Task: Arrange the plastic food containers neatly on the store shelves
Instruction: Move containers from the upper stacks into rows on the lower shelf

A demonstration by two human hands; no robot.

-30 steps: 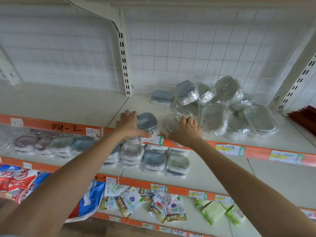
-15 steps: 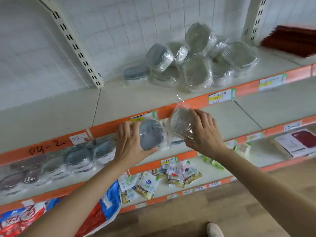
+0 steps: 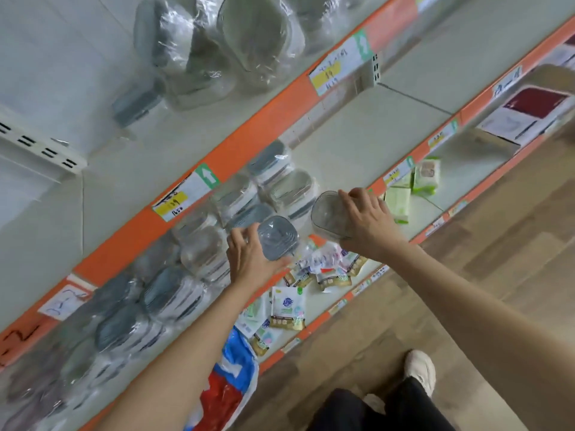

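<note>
Both hands have dropped from the top shelf: left hand (image 3: 252, 259) fingers wrap a grey-lidded container (image 3: 277, 237), right hand (image 3: 367, 222) grips a clear container (image 3: 326, 216), both by the middle shelf (image 3: 357, 144).

Shop, apparently: price tags (image 3: 170, 204) on orange-edged shelves (image 3: 258, 126).

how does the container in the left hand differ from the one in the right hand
The container in the left hand shows an opaque grey-blue lid; the container in the right hand looks clear and see-through. The left hand holds its container lower and nearer the stacked row; the right hand holds its container by the bare shelf space. Both are rounded and plastic-wrapped.
</note>
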